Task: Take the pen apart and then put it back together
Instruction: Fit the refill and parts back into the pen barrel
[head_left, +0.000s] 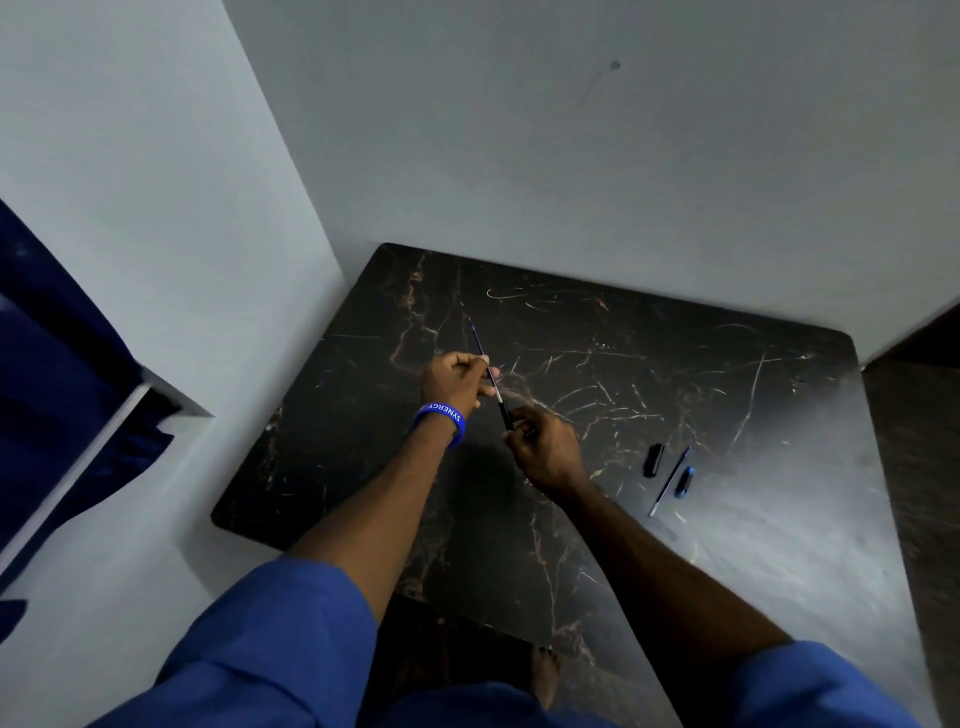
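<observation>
Over the middle of the dark marble table (571, 519), my left hand (454, 382) pinches a thin blue refill (477, 340) that points up and away from me. My right hand (543, 449) grips the black pen barrel (505, 415), in line with the refill's near end. The refill's pale lower section runs into the barrel's mouth. To the right on the table lie a black cap (654, 460), a second thin refill (669, 481) and a small blue piece (684, 482).
Grey walls close off the table at the back and on the left. A dark blue curtain (47, 364) hangs at the far left. My bare foot (545, 675) shows on the floor below the table's near edge.
</observation>
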